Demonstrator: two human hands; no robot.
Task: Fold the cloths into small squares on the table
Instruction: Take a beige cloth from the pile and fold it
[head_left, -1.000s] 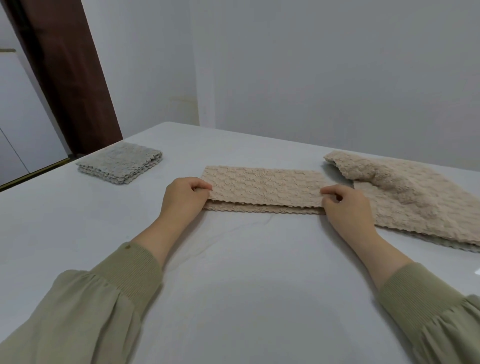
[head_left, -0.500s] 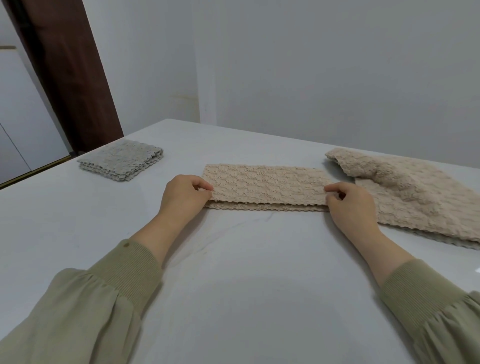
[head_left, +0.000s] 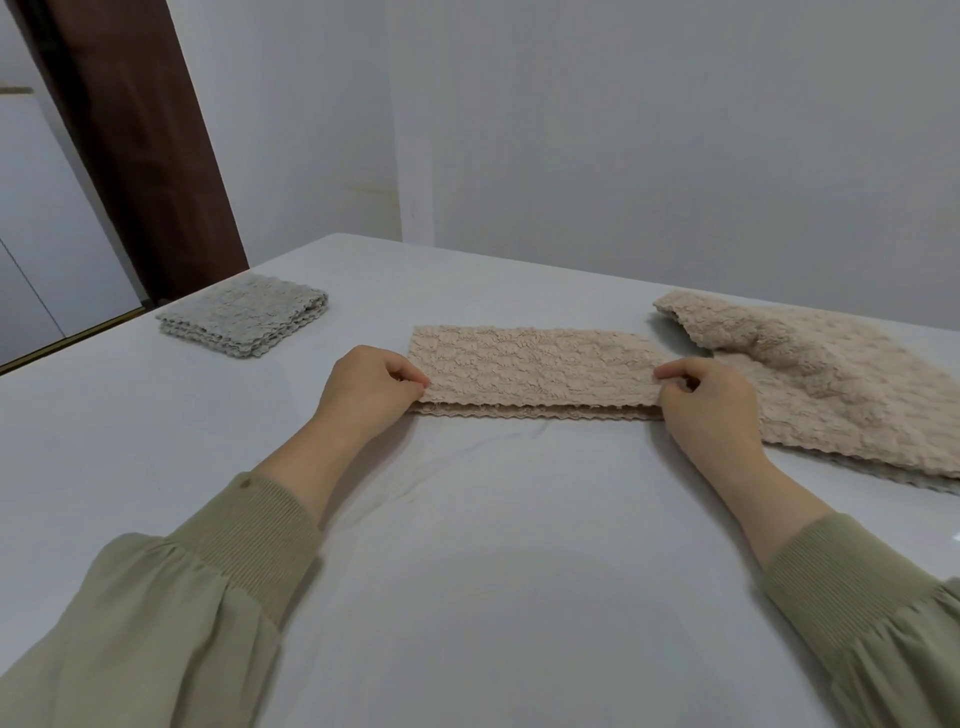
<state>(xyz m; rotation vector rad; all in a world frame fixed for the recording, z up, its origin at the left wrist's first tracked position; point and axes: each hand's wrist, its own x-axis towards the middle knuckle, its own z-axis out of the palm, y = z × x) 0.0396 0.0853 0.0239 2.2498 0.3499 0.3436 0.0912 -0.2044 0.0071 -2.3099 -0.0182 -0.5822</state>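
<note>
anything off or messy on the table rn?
Nothing spilled or damaged. The loose beige cloth at the right lies rumpled, its far corner flopped over. On the folded beige strip, pinched at its ends by the left hand and right hand, the lower layer's near edge peeks out. The grey square looks neat.

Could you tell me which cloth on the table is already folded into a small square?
The grey cloth at far left; the middle beige cloth is a long strip, the right beige cloth lies rumpled.
</note>
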